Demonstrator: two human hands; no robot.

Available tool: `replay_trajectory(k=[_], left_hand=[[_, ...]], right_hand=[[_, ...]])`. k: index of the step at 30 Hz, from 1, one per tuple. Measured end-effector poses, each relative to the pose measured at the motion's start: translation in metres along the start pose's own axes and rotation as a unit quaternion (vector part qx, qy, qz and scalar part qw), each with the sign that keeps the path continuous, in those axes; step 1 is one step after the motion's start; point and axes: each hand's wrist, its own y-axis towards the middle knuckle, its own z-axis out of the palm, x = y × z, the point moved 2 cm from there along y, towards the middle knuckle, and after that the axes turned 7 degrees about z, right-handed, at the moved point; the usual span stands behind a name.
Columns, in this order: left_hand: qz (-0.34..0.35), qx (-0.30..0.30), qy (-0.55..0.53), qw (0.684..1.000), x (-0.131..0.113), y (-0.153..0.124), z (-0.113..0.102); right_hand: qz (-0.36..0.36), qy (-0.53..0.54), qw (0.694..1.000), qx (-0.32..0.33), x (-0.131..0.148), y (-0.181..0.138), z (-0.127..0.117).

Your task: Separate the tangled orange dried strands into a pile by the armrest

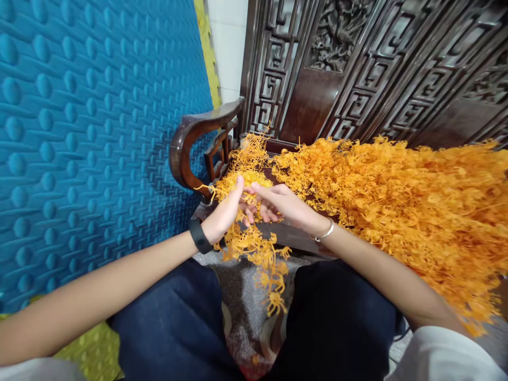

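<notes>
My left hand (pixel 225 211), with a black band on its wrist, is closed around a bunch of orange plastic sprigs (pixel 257 254) that hangs down between my knees. My right hand (pixel 281 205), with a silver bracelet, meets the left hand and pinches the same bunch at its top with its fingertips. Both hands are in front of a dark carved wooden bench (pixel 206 143), just at the near end of a big heap of the same orange sprigs (pixel 400 196) lying along the seat.
A blue embossed foam mat (pixel 91 132) stands on the left beside the bench's curved armrest. The carved wooden backrest (pixel 357 63) rises behind the heap. My legs in dark trousers are below, over grey speckled floor (pixel 246 307). A yellow-green mat (pixel 95 349) lies at lower left.
</notes>
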Motion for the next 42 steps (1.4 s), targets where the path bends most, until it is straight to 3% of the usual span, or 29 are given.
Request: replay_trajectory(k=[5,7,10,14,19,22,26,29,32,33,36,42], left_hand=[[0.103,-0.055,0.172,0.978,-0.001,0.0,-0.002],[0.12,-0.065,0.197,0.971,0.001,0.001,-0.004],[0.091,-0.051,0.168,0.98,0.005,0.004,-0.004],[0.063,-0.061,0.137,0.987,0.006,0.003,-0.004],[0.064,-0.024,0.154,0.986,0.001,0.0,-0.003],[0.062,-0.02,0.154,0.986,0.003,0.004,-0.004],[0.106,-0.034,0.191,0.975,0.007,0.008,-0.004],[0.142,-0.062,0.184,0.971,0.003,0.001,-0.002],[0.152,-0.081,0.138,0.975,-0.007,-0.013,-0.002],[0.138,-0.073,0.119,0.981,-0.011,-0.017,-0.002],[0.085,-0.039,0.071,0.993,-0.015,-0.017,-0.006],[0.004,0.017,0.011,1.0,-0.008,0.003,-0.013]], right_hand=[[0.033,0.125,0.989,0.073,-0.005,-0.001,0.004],[0.02,0.17,0.984,0.05,-0.005,0.0,0.003],[-0.027,0.196,0.98,-0.031,-0.005,0.001,-0.001],[-0.105,0.152,0.977,-0.105,-0.005,0.004,-0.004],[-0.182,0.087,0.968,-0.152,-0.01,0.012,-0.006],[-0.173,0.079,0.968,-0.162,-0.016,0.019,-0.003],[-0.183,0.04,0.965,-0.185,-0.019,0.031,-0.003],[-0.189,0.011,0.951,-0.246,-0.027,0.043,-0.029],[-0.101,0.078,0.911,-0.391,-0.052,0.052,-0.08],[-0.088,0.087,0.907,-0.402,-0.062,0.055,-0.095],[-0.086,0.057,0.928,-0.359,-0.087,0.063,-0.118],[-0.096,-0.004,0.956,-0.277,-0.101,0.08,-0.1]])
